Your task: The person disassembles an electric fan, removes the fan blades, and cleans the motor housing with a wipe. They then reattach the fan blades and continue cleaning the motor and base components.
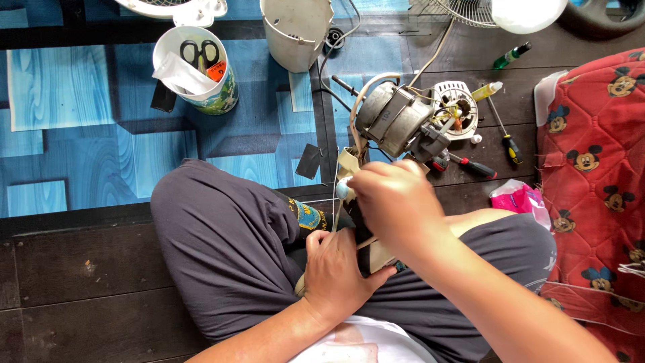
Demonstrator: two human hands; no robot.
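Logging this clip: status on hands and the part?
Left hand grips beige plastic fan neck in lap. Right hand on it, below grey metal fan motor. Wires and red-handled screwdriver close by.

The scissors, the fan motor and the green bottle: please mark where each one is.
scissors (pixel 200 52), head view, on the black handles inside the white cup.
fan motor (pixel 393 119), head view, on its grey metal body.
green bottle (pixel 508 56), head view, on its middle.

Beside you sit a white cup (pixel 195 70) holding scissors (pixel 199 52), two screwdrivers (pixel 474 167), a green bottle (pixel 510 56) and a red blanket (pixel 594 181)
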